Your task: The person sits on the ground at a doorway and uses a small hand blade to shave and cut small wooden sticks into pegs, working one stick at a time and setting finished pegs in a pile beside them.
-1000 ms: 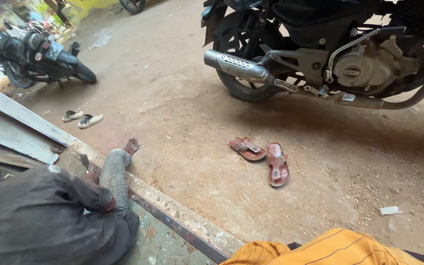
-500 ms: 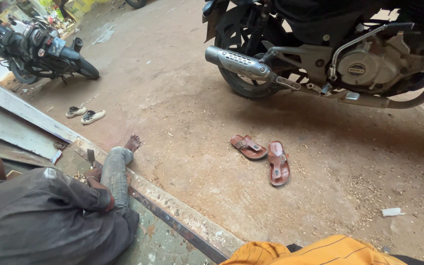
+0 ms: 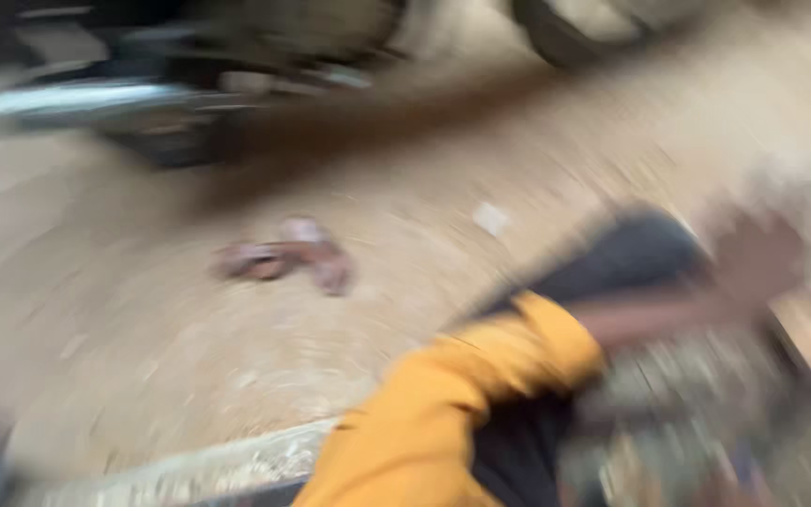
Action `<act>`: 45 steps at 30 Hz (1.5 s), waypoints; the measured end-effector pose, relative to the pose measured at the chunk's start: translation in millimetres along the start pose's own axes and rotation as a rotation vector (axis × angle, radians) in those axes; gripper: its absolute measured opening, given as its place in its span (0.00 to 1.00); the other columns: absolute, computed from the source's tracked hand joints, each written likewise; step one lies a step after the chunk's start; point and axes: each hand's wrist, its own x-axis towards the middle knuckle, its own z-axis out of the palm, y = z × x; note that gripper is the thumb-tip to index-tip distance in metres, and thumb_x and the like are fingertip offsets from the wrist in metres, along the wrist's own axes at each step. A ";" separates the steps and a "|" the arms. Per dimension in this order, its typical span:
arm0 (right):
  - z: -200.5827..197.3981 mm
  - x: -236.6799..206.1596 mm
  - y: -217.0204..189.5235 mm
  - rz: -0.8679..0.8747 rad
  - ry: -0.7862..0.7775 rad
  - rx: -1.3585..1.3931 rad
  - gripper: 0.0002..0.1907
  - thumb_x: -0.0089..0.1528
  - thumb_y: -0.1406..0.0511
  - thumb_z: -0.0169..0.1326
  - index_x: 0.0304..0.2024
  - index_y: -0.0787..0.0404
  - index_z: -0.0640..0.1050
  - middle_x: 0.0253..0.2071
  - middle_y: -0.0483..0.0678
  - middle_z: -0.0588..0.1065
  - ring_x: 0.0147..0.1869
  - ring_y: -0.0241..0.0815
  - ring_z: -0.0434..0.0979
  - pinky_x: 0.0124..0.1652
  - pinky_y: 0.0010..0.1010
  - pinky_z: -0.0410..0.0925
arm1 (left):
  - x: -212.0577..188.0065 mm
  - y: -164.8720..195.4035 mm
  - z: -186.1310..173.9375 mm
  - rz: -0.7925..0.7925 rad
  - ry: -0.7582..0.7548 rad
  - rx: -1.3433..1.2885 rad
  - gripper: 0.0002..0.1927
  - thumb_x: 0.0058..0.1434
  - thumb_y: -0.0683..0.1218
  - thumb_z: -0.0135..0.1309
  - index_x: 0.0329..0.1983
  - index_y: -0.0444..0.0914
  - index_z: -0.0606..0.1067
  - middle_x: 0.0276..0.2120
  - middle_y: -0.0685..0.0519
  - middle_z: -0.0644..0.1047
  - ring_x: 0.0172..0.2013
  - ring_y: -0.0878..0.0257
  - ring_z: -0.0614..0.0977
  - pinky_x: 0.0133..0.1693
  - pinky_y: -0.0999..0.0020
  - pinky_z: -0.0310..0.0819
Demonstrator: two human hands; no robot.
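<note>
We see a blurred hand (image 3: 760, 258) stretched from an orange sleeve (image 3: 481, 394) over dark cloth (image 3: 631, 253) — finger state we cannot tell — with sandals (image 3: 285, 260) well apart on the dirt.

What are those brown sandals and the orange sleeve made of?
The picture is very blurred, so this is a guess. The brown sandals look like matte leather or rubber, reddish-brown with no shine. The orange sleeve looks like soft woven cloth, since it folds and bunches.
</note>
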 end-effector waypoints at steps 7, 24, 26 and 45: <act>-39.0 -59.5 30.2 0.065 0.221 0.215 0.16 0.69 0.65 0.54 0.57 0.64 0.75 0.27 0.41 0.70 0.22 0.28 0.65 0.22 0.21 0.60 | -18.6 17.9 7.3 -0.063 -0.324 -0.006 0.53 0.53 0.50 0.63 0.76 0.40 0.45 0.70 0.29 0.53 0.60 0.31 0.69 0.54 0.42 0.72; -16.4 -276.4 40.8 0.165 0.843 0.372 0.16 0.64 0.70 0.53 0.54 0.71 0.74 0.22 0.45 0.71 0.20 0.29 0.66 0.22 0.22 0.63 | -168.6 86.4 172.2 0.573 -1.088 -0.126 0.21 0.59 0.40 0.51 0.57 0.45 0.76 0.53 0.46 0.78 0.53 0.47 0.80 0.49 0.54 0.76; -2.7 -298.6 62.7 0.167 0.892 0.400 0.16 0.65 0.71 0.51 0.54 0.73 0.72 0.23 0.48 0.71 0.20 0.31 0.68 0.23 0.24 0.64 | -190.2 111.3 205.2 0.671 -1.161 -0.140 0.19 0.64 0.44 0.50 0.60 0.39 0.72 0.61 0.49 0.74 0.63 0.52 0.73 0.56 0.51 0.72; -10.4 -303.9 121.7 -0.121 0.631 1.062 0.22 0.67 0.67 0.46 0.63 0.66 0.63 0.26 0.59 0.75 0.21 0.46 0.77 0.22 0.38 0.74 | -160.9 26.8 218.0 -0.179 -0.681 0.255 0.38 0.48 0.39 0.68 0.62 0.35 0.65 0.70 0.36 0.59 0.66 0.42 0.64 0.56 0.30 0.55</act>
